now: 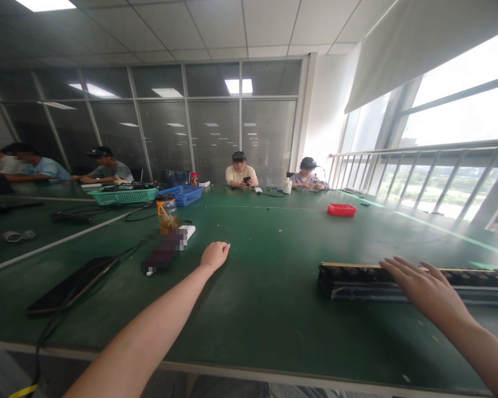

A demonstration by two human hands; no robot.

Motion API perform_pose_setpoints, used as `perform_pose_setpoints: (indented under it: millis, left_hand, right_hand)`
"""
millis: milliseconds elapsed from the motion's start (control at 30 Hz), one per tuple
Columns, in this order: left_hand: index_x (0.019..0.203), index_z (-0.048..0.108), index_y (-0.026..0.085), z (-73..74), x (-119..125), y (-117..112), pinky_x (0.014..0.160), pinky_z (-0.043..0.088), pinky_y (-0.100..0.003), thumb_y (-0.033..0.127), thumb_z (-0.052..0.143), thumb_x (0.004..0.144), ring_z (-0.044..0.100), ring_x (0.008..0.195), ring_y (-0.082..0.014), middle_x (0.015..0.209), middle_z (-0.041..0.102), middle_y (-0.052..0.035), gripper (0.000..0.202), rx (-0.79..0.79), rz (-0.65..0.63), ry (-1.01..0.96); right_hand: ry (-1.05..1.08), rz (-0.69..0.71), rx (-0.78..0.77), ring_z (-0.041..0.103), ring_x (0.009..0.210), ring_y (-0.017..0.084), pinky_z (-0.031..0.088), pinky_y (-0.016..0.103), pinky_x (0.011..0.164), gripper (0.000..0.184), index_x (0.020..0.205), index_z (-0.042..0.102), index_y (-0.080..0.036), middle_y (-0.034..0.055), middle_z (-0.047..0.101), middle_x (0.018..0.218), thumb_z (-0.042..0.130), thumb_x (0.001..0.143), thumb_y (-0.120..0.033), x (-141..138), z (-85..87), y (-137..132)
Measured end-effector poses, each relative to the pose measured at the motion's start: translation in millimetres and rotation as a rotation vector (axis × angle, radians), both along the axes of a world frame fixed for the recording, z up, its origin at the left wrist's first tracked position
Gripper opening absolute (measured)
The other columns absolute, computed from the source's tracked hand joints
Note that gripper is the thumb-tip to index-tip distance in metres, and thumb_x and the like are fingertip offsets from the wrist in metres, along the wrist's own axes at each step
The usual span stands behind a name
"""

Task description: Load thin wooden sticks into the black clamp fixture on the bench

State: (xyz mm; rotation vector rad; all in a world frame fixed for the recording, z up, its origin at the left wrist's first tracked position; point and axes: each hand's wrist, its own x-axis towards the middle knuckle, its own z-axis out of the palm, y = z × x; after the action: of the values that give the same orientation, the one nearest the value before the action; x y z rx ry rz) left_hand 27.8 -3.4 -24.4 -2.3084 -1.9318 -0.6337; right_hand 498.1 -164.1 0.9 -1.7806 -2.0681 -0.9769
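Observation:
My left hand (216,256) is at the middle of the green table (265,309), its fingers curled in. Whatever it may hold is hidden from view. On the right, my right hand (431,290) is stretched flat with fingers extended over a long black bar-like object (363,284), which has a row of dark rounded parts and a thin light strip along its top edge. The fingertips overlap the strip; whether they press on it I cannot tell.
To the left lie a dark tablet (72,284) with a cable, a blurred-out dark purple object (166,250) and an orange-topped bottle (169,221). Farther off are a green basket (122,195), a blue basket (186,195) and a red tray (342,209). Several people sit across the room.

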Motion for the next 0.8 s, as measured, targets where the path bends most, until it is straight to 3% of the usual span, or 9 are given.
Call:
perform_pose_setpoints:
  millis: [367, 800]
  left_hand:
    - [0.066, 0.061, 0.02, -0.3, -0.4, 0.5, 0.058, 0.038, -0.025, 0.036, 0.032, 0.084, 0.058, 0.07, -0.0168, 0.075, 0.064, -0.0046, 0.038, 0.016, -0.008, 0.001]
    - [0.071, 0.063, 0.021, -3.1, -1.0, 3.0, 0.06, 0.038, -0.024, 0.036, 0.032, 0.084, 0.057, 0.073, -0.0167, 0.078, 0.065, -0.0045, 0.038, 0.02, -0.012, 0.018]
  right_hand:
    - [-0.059, -0.009, -0.032, 0.043, 0.112, 0.02, 0.035, 0.038, 0.089, 0.055, 0.123, 0.043, -0.021, 0.0114, 0.047, 0.123, 0.025, 0.073, -0.007, 4.4, -12.8, -5.1]
    - [-0.028, 0.003, -0.015, 0.039, 0.116, 0.02, 0.031, 0.039, 0.094, 0.058, 0.126, 0.038, -0.025, 0.0107, 0.043, 0.126, 0.023, 0.074, -0.007, 8.4, -15.8, -6.1]
